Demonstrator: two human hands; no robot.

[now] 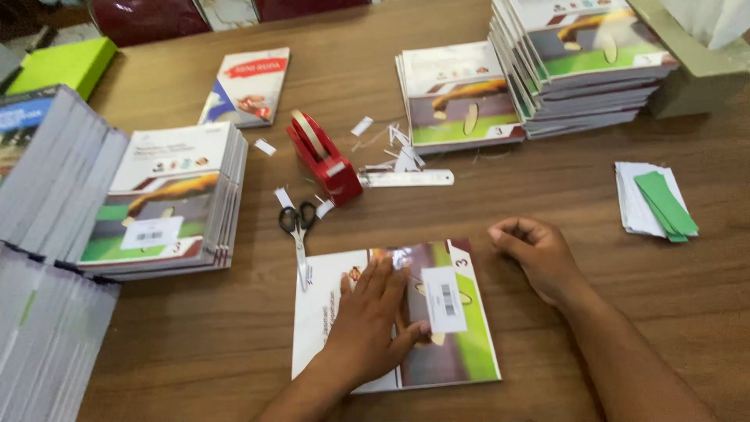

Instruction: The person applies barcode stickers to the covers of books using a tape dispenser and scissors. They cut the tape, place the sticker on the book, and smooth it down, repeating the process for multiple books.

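A thin book (469, 344) with a brown and green cover lies on the wooden table in front of me. A white barcode label (444, 300) sits on its cover. My left hand (375, 320) presses flat on the book, its thumb touching the label's lower left corner. My right hand (539, 254) rests on the table just right of the book's top corner, fingers curled, with nothing visible in it.
Black-handled scissors (297, 227), a red tape dispenser (322, 160), a ruler (406, 178) and paper scraps lie behind the book. Stacks of like books stand at left (168, 199) and back right (461, 94) (586, 62). White and green slips (655, 202) lie at right.
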